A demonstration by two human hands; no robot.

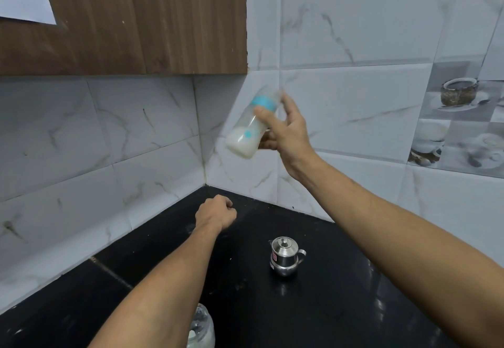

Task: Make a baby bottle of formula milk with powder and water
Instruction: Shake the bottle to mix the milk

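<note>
The head view shows the right hand (283,129) raised in front of the white marble-patterned wall tiles (354,34). Its grip is closed round a clear plastic baby bottle with a turquoise screw collar (249,127), thumb across the front and fingers behind. The bottle is held in the air well above the table, tilted with its base down to the left and its collar up to the right, and white milk has collected at the base end. The bottle is smeared with blur, which together with the raised, slanted hold suggests shaking to dissolve the powder in the water. The left hand (218,211) is low near the back corner, its grip curled into a fist with nothing visible inside. Whether it rests on the glossy black stone table (341,306) or hovers just over it cannot be told, and it seems simply kept clear of the shaking. A small polished steel pot with a lid, knob and spout (285,256) stands alone on the table, probably the water source set aside. The blur hides the top of the bottle, so the teat or cap is hard to make out. A clear jar holding something white (200,328) is cut off by the lower edge and partly covered by the left forearm. The brown wood-grain wall cabinet (136,20) is cropped at the top.
</note>
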